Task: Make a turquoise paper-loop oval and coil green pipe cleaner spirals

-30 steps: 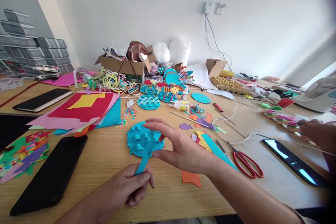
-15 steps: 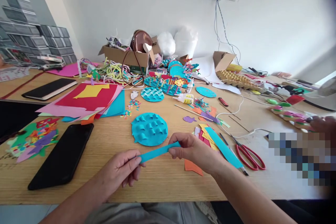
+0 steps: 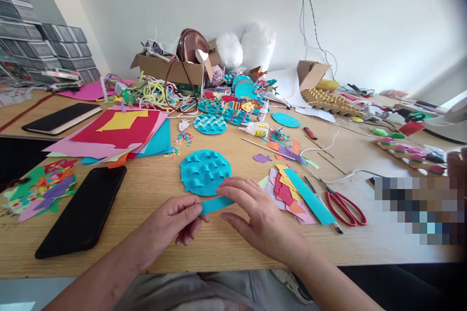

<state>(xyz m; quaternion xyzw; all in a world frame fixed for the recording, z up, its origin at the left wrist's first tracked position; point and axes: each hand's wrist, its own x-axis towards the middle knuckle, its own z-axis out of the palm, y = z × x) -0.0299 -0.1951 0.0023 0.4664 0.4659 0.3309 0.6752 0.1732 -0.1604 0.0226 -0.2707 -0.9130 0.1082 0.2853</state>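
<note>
My left hand (image 3: 184,218) pinches one end of a short blue paper strip (image 3: 216,205) between thumb and fingers. My right hand (image 3: 262,221) is open at the strip's other end, thumb and fingers apart, the fingers partly covering that end. Just beyond the strip lies a round blue paper disc (image 3: 206,172) with rows of curled paper loops on it. Right of my right hand are coloured paper scraps (image 3: 286,189), a longer blue strip (image 3: 310,197), a paintbrush (image 3: 338,227) and red-handled scissors (image 3: 345,208).
A black phone (image 3: 82,211) and stacked coloured sheets (image 3: 109,131) lie to the left. Glue bottles (image 3: 255,129), a purple paper fish (image 3: 262,158) and decorated blue discs (image 3: 209,125) are farther back. A white cable (image 3: 324,148) crosses the right side, where another person's hand (image 3: 458,167) shows.
My right hand has let go of the strip's right end and spread its fingers over it. My left hand still holds the strip. The view has shifted slightly.
</note>
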